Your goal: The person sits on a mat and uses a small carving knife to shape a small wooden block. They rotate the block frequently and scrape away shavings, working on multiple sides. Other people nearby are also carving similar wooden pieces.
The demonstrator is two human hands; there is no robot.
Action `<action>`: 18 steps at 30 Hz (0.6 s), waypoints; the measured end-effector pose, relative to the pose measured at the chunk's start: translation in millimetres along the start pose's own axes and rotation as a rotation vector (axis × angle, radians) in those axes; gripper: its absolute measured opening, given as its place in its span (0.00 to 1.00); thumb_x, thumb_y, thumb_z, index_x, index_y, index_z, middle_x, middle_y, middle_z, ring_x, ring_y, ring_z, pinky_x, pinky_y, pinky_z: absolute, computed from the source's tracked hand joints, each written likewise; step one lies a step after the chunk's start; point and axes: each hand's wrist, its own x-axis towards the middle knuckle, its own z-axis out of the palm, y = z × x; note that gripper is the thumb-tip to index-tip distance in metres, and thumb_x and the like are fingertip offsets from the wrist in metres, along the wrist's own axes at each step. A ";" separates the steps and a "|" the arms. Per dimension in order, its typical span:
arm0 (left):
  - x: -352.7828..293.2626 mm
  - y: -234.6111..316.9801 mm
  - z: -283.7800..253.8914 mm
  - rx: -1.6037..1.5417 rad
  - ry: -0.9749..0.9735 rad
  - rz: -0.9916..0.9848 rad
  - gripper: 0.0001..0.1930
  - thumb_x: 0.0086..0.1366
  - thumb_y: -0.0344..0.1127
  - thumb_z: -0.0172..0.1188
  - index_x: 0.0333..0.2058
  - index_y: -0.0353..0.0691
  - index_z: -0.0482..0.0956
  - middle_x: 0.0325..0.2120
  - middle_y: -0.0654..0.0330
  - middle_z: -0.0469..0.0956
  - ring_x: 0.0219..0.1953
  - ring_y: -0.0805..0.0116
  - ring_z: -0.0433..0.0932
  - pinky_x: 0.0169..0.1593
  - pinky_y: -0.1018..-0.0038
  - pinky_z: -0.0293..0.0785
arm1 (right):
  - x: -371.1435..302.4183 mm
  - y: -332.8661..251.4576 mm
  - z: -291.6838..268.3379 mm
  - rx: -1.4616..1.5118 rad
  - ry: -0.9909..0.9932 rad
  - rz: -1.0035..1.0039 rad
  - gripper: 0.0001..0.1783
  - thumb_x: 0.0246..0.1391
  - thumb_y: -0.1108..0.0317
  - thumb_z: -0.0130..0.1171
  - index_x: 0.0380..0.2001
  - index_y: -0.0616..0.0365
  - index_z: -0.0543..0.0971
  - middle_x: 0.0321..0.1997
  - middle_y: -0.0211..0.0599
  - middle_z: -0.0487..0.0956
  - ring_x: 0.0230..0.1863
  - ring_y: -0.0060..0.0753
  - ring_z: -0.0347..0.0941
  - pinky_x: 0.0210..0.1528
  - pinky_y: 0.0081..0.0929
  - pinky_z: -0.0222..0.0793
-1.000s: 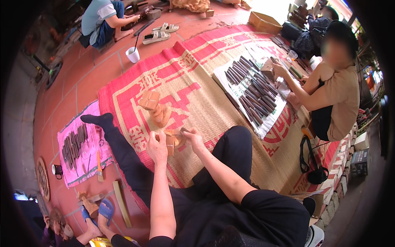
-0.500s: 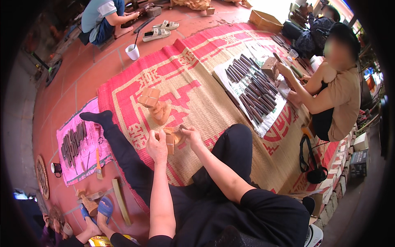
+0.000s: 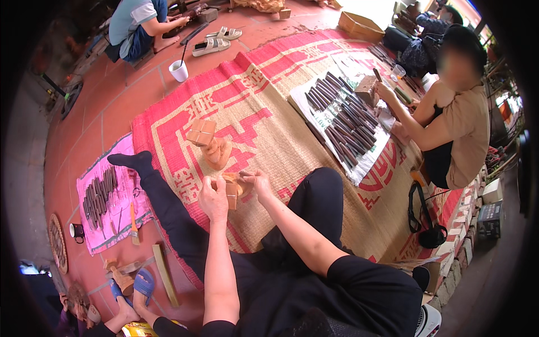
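My left hand (image 3: 214, 201) is closed around a wooden carving (image 3: 232, 195), which has a squared block end and a paler rounded part. At the carving's right side my right hand (image 3: 258, 184) is pinched, its fingers against or very near the wood. A small dark bit shows at those fingertips, too small to name. Just beyond my hands, a second wooden carving (image 3: 218, 155) stands on the woven mat (image 3: 281, 132), with a square block (image 3: 201, 133) at its far end.
Dark-handled tools (image 3: 351, 126) lie in rows on a white sheet, near a person (image 3: 463, 123) working at the right. More tools (image 3: 100, 194) rest on a pink cloth (image 3: 115, 236) at left. A white cup (image 3: 178, 71) stands beyond the mat; blue slippers (image 3: 144, 282) show lower left.
My right hand has shifted slightly left and its fingers have turned in toward the carving. My left hand keeps its hold in nearly the same place.
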 end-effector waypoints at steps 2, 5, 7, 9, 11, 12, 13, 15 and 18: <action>0.0 4.4 1.1 0.023 -0.002 -0.009 0.15 0.62 0.46 0.59 0.27 0.40 0.73 0.21 0.52 0.79 0.27 0.49 0.79 0.33 0.56 0.72 | 11.0 -0.5 -3.3 -0.181 0.026 0.025 0.12 0.46 0.77 0.63 0.31 0.58 0.70 0.32 0.36 0.79 0.33 0.30 0.77 0.35 0.29 0.72; 0.1 12.6 1.3 0.002 -0.020 0.015 0.15 0.62 0.46 0.58 0.27 0.40 0.73 0.21 0.52 0.79 0.27 0.49 0.79 0.32 0.56 0.72 | 31.6 10.4 -12.2 -0.033 0.131 0.075 0.12 0.46 0.77 0.63 0.33 0.58 0.70 0.33 0.38 0.80 0.36 0.31 0.79 0.35 0.29 0.73; 0.2 6.0 -1.5 -0.023 -0.008 -0.004 0.14 0.62 0.46 0.59 0.27 0.41 0.73 0.21 0.52 0.79 0.26 0.49 0.79 0.32 0.56 0.72 | 22.9 4.0 -8.9 0.008 0.062 0.093 0.13 0.46 0.78 0.62 0.33 0.58 0.69 0.34 0.40 0.80 0.38 0.33 0.80 0.37 0.30 0.74; -1.2 0.1 -2.3 -0.021 0.003 -0.007 0.14 0.62 0.46 0.59 0.27 0.41 0.73 0.21 0.52 0.79 0.26 0.49 0.79 0.32 0.56 0.72 | 1.2 -15.3 2.2 0.104 0.043 0.103 0.14 0.44 0.81 0.63 0.24 0.54 0.68 0.29 0.34 0.77 0.32 0.26 0.77 0.30 0.26 0.75; -0.6 -3.6 -0.7 0.005 0.018 0.012 0.14 0.62 0.45 0.59 0.27 0.41 0.73 0.21 0.53 0.79 0.26 0.50 0.80 0.32 0.56 0.73 | -0.6 -5.4 3.8 0.108 -0.079 0.015 0.14 0.43 0.81 0.63 0.24 0.53 0.68 0.28 0.33 0.77 0.32 0.26 0.76 0.30 0.25 0.74; 0.2 -1.2 -0.3 0.013 0.008 0.003 0.14 0.62 0.45 0.59 0.27 0.41 0.72 0.21 0.53 0.79 0.26 0.50 0.80 0.32 0.56 0.73 | 0.3 -3.5 6.7 0.115 -0.145 -0.034 0.15 0.43 0.81 0.64 0.24 0.52 0.68 0.28 0.32 0.77 0.31 0.26 0.76 0.31 0.25 0.74; 0.1 2.0 0.1 0.021 -0.001 -0.007 0.14 0.62 0.45 0.59 0.27 0.41 0.72 0.21 0.53 0.79 0.26 0.49 0.80 0.32 0.56 0.73 | 1.9 -2.7 8.1 0.102 -0.137 -0.036 0.14 0.42 0.82 0.64 0.24 0.54 0.68 0.26 0.32 0.77 0.31 0.27 0.76 0.33 0.24 0.75; 0.0 3.5 -0.2 0.025 -0.005 -0.009 0.14 0.62 0.45 0.59 0.27 0.41 0.72 0.21 0.52 0.79 0.26 0.49 0.80 0.32 0.55 0.73 | 9.1 -2.7 6.3 -0.178 -0.051 -0.046 0.11 0.44 0.82 0.60 0.27 0.58 0.69 0.32 0.40 0.79 0.35 0.33 0.78 0.38 0.28 0.76; 1.2 9.2 6.0 -0.005 -0.012 0.021 0.14 0.62 0.45 0.59 0.27 0.41 0.72 0.21 0.52 0.79 0.26 0.49 0.80 0.32 0.55 0.72 | 34.9 7.5 -4.4 -0.153 0.010 -0.052 0.11 0.46 0.81 0.59 0.26 0.61 0.66 0.37 0.50 0.82 0.39 0.41 0.81 0.36 0.30 0.77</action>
